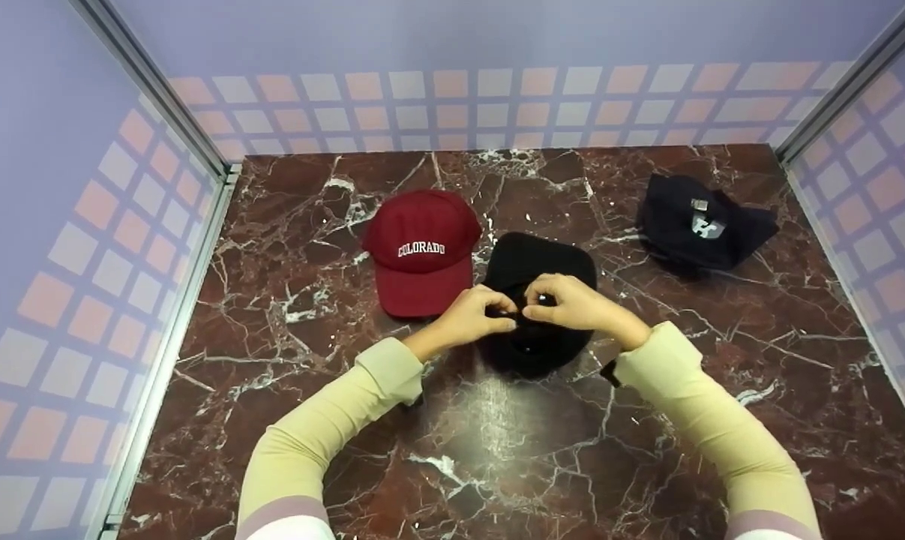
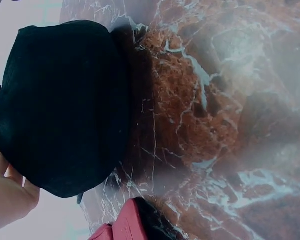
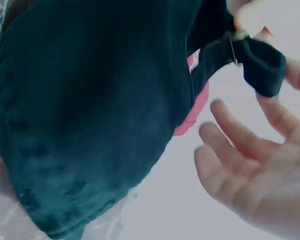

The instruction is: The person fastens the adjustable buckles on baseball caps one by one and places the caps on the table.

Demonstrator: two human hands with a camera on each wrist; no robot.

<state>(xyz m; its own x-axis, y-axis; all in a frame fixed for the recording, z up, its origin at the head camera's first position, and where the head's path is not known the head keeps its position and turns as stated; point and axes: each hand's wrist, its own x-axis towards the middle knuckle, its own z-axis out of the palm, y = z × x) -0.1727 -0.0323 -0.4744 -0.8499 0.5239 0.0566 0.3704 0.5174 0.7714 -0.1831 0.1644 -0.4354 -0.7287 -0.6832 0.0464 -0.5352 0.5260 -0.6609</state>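
A black baseball cap (image 1: pixel 540 255) rests on the table between the two hands, its crown toward the person. My left hand (image 1: pixel 468 315) pinches at the back opening of the cap; in the left wrist view its fingers (image 2: pixel 22 192) sit at the crown's edge. Thumb and index finger of my right hand (image 1: pixel 572 304) pinch the loop of the cap's back strap (image 3: pixel 264 70), while the other fingers are spread loosely. Beside that loop, a small metal buckle (image 3: pixel 238 36) shows in the right wrist view.
Left of the black cap lies a red cap (image 1: pixel 422 225) lettered COLORADO, close to the left forearm. A dark navy cap (image 1: pixel 669 232) with a light patch lies at the back right. Tiled panels (image 1: pixel 452 105) wall in the marbled table (image 1: pixel 497 457).
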